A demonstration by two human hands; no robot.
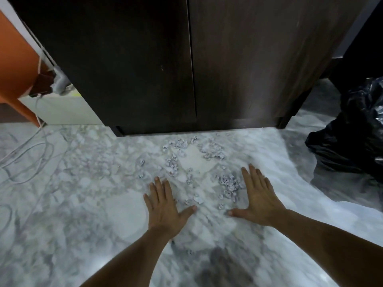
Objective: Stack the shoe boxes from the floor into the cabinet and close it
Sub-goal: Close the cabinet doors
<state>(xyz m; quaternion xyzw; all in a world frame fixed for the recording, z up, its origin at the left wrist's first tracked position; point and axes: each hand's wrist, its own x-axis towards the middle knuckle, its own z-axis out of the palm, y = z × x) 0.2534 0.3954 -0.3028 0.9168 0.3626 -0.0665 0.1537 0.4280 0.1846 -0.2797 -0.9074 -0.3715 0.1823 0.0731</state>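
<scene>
While both arms reach forward: the two hands are spread out flat over the floor [62, 214].
Left hand [163, 204]: wide, fingers straight and a bit apart, thumb out to the side, holding nothing.
Right hand [259, 197]: wide too, fingers straight, thumb pointing at the other hand, holding nothing.
Touching the floor or just above it: cannot tell for either hand.
Cabinet [145, 59]: big, dark brown wood, right in front of the person, standing on the floor.
Cabinet doors: both are closed, with a thin line between them down the middle.
Shoe boxes: none can be seen on the floor, and the closed doors hide the inside of the cabinet.
Floor: grey and white, like marble, and blurry.
Paper bits [228, 183]: lots of small crumpled scraps lie between the hands and the cabinet.
Black bag [356, 125]: shiny plastic, on the floor at the right, near the cabinet's corner.
Grey cables [27, 160]: loose loops on the floor at the left.
Orange thing [16, 65]: at the far left, beside the cabinet.
</scene>
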